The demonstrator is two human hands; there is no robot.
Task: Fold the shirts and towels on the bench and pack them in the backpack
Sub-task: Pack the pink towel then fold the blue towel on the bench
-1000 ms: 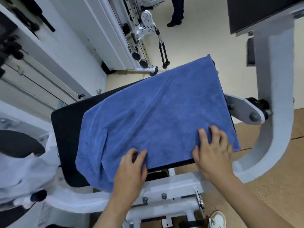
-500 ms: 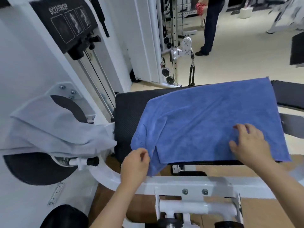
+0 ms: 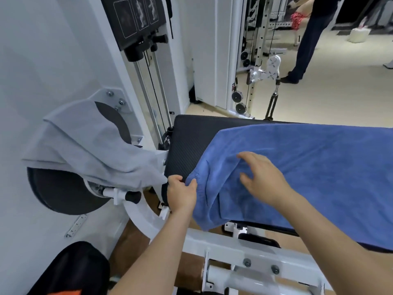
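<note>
Nearest, below and left of the left hand, a black object with an orange edge sits at the frame corner. Whether it is a bag, and what it holds, cannot be told. The left hand pinches the near left corner of the blue towel between thumb and curled fingers, at the edge of the black bench pad. Just right of it, the right hand is spread and relaxed over the towel, gripping nothing; blur hides whether its fingertips touch the cloth. The towel lies across the pad to the right of both hands, its near edge hanging over. Left of the left hand, a grey garment drapes over the white machine frame. Beyond the hands, a person's legs stand on the floor. Compared with half a second ago, the right hand has moved leftward across the towel towards the left hand, which keeps its pinch on the corner.
</note>
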